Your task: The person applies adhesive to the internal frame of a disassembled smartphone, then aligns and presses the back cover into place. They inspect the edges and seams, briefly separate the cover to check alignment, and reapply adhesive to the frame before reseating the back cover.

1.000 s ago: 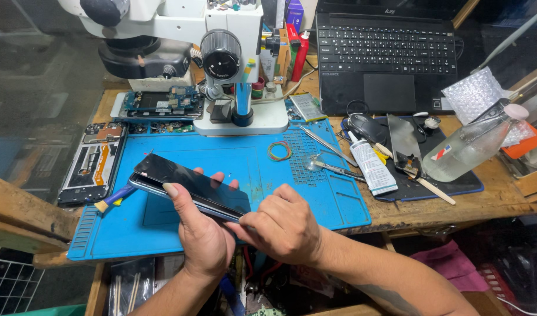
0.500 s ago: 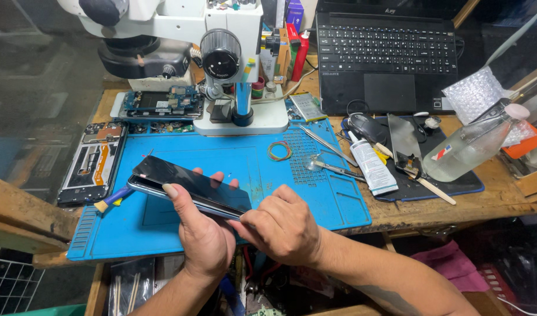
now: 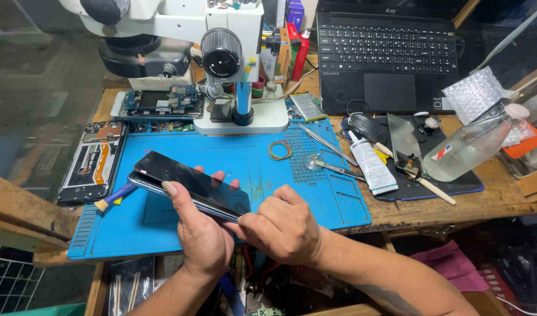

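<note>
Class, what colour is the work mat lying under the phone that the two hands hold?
Blue: the mat is plain blue, clearest in the head view.

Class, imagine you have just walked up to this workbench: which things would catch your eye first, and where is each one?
First, the two hands, left and right, holding a dark phone tilted above the blue mat at the front. Behind it stands a white microscope, with an open laptop at the back right. An opened phone body lies at the mat's left edge.
</note>
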